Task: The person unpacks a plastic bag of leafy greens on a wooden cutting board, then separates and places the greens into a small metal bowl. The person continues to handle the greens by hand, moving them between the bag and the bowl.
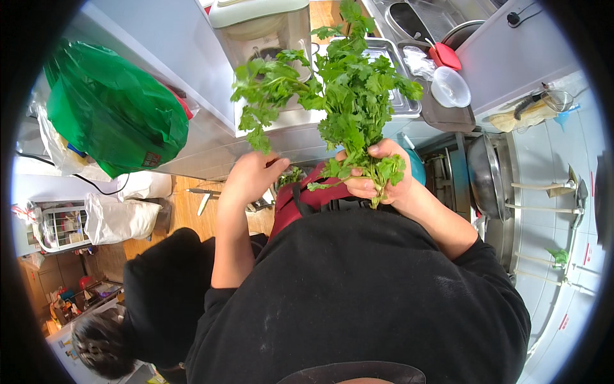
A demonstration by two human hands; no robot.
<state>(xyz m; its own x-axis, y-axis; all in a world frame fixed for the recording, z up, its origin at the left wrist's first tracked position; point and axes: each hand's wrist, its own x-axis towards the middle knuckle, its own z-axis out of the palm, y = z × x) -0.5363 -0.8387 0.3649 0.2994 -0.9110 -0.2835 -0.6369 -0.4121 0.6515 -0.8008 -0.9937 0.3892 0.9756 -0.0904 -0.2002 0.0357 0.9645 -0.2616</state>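
A leafy bunch of cilantro (357, 96) stands up in front of my body, its stems gathered in my right hand (383, 177). The fingers of that hand wrap the lower stems, and short stem ends stick out below. One side sprig arches away to the left. Just under the drooping leaves of that sprig is my left hand (252, 175), thumb pointing right and fingers curled. Its fingertips are partly hidden, so I cannot tell whether it pinches anything. Between the hands, lower down, more green leaves (291, 176) show near the dark red apron (297, 197).
Beyond the cilantro are a clear-walled container (268, 43), a metal tray (407, 105) and a translucent bowl (451, 87). A green plastic bag (117, 108) sits at left. Another person (165, 297) in black is close at lower left. A wok (487, 175) stands at right.
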